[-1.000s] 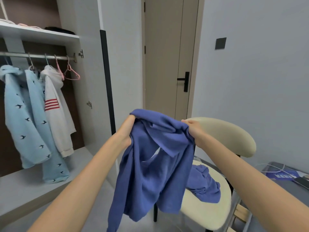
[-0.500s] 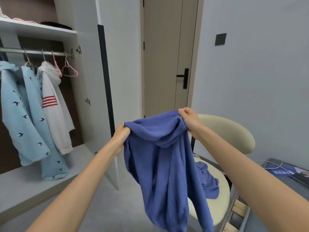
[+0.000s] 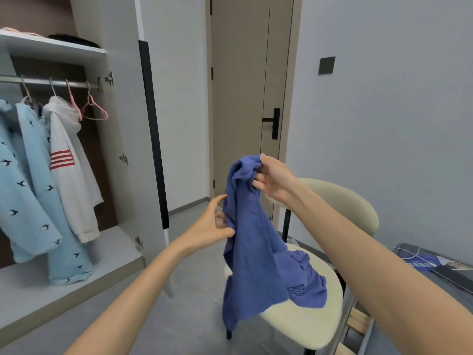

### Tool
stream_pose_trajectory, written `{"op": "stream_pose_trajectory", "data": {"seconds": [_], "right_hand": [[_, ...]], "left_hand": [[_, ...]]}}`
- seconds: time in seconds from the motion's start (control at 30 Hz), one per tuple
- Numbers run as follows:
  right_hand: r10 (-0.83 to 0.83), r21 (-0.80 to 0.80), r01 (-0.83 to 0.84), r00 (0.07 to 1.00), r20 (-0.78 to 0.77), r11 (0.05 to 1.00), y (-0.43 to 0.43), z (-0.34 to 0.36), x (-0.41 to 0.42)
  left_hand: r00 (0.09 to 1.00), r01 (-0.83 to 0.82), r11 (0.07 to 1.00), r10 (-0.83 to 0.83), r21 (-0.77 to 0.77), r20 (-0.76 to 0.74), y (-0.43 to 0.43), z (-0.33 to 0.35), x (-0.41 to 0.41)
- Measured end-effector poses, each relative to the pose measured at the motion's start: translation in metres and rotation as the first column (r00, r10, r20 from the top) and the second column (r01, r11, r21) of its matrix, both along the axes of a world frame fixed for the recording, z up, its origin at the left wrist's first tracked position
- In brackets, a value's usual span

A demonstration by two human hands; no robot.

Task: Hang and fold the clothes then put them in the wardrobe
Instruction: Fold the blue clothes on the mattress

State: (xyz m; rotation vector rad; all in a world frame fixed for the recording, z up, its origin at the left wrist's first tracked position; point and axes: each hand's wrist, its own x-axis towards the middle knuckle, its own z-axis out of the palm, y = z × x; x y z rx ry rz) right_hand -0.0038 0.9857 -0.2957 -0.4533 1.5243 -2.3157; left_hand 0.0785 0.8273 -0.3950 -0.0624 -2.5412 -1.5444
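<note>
The hanger [image 3: 94, 111] hangs well off to the outer side of my left hand [image 3: 210, 226]. That hand is open, fingers spread and just touching the edge of the sweater [image 3: 256, 239], gripping nothing. The sweater hangs bunched between my 2 hands. My right hand [image 3: 273, 180] pinches its crumpled top, and its tail rests on the chair [image 3: 307, 321] below that hand. With only 1 pinch holding, the knit could slip free. My left could also catch the wrong layer and twist it further.
</note>
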Motion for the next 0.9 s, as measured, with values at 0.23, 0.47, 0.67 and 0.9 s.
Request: {"op": "stream_pose_trajectory", "data": {"seconds": [0.23, 0.47, 0.67, 0.9], "right_hand": [[0.051, -0.096, -0.053, 0.998, -0.024, 0.994, -0.004, 0.010, 0.004], [-0.129, -0.179, 0.132, 0.991, 0.027, 0.975, 0.013, -0.009, -0.017], [0.021, 0.409, 0.038, 0.990, -0.140, 0.912, 0.021, -0.061, -0.021], [0.439, 0.719, -0.132, 0.860, -0.259, 0.682, 0.020, -0.085, 0.018]], "left_hand": [[0.988, 0.013, 0.996, 0.001, 0.088, -0.154, 0.020, -0.012, -0.013], [0.992, -0.077, 0.981, 0.058, 0.176, 0.108, 0.003, -0.012, -0.008], [0.961, -0.236, 0.874, 0.147, 0.425, 0.232, -0.005, 0.008, -0.013], [0.941, -0.324, 0.740, 0.190, 0.589, 0.280, -0.008, 0.008, -0.015]]}}
